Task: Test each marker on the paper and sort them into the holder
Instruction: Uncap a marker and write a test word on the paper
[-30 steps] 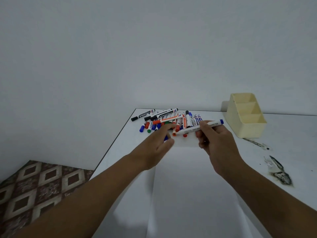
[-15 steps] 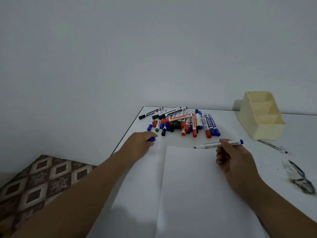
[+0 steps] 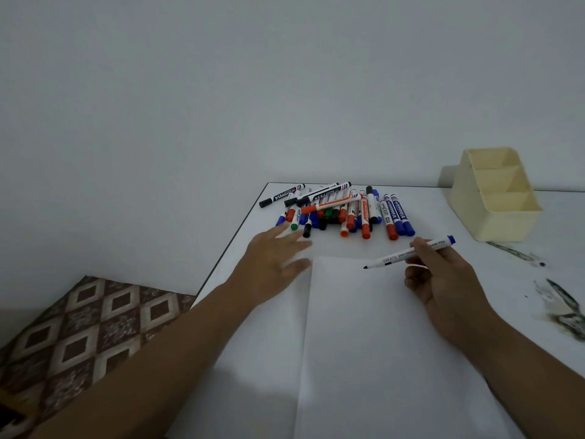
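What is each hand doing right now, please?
Left hand: open, fingers straight, flat near the paper's edge.
Right hand: holding an uncapped marker, tip over the paper.

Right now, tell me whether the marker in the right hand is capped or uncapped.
Uncapped. The marker in the right hand shows a bare dark tip pointing left over the paper; no cap covers it.
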`<state>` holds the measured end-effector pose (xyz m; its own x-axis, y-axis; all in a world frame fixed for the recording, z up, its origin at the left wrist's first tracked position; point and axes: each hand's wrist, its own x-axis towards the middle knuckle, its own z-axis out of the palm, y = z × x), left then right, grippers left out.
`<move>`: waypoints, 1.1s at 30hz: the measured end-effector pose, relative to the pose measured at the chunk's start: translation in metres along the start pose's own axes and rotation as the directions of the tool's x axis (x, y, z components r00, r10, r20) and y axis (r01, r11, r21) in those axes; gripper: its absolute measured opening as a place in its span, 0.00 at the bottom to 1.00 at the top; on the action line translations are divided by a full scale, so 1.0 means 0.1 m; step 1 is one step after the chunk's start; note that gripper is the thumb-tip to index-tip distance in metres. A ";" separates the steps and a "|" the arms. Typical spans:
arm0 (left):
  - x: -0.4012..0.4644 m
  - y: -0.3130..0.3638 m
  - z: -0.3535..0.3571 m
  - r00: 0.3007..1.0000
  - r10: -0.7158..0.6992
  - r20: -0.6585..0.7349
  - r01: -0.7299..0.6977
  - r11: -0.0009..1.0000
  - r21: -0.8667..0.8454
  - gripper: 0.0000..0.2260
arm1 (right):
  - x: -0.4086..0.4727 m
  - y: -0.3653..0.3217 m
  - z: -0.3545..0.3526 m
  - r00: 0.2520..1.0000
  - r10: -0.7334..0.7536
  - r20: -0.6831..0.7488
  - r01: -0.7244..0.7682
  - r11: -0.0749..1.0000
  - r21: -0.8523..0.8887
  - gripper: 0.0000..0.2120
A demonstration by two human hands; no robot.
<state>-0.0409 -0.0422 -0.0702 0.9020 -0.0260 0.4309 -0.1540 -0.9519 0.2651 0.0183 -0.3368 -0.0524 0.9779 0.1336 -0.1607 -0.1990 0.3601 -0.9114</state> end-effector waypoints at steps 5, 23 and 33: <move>-0.26 0.19 -0.01 0.960 0.136 0.246 -0.112 0.988 -0.111 0.22 | 0.05 -0.04 0.02 0.992 0.117 -0.042 -0.114 0.991 0.066 0.10; -0.31 0.27 -0.04 0.953 -0.017 0.304 0.040 0.997 -0.072 0.23 | 0.18 0.26 0.80 0.947 -0.201 0.250 0.303 0.818 -0.490 0.08; -0.32 0.29 -0.04 0.951 -0.033 0.309 0.056 0.996 -0.068 0.26 | 0.31 0.42 0.76 0.937 -0.210 0.280 0.344 0.695 -0.631 0.11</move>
<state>-0.0757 -0.0681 -0.0722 0.9870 -0.0878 0.1344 -0.1298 -0.9289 0.3468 0.0356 -0.2474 -0.0674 0.9400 0.3078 0.1470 0.2388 -0.2862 -0.9279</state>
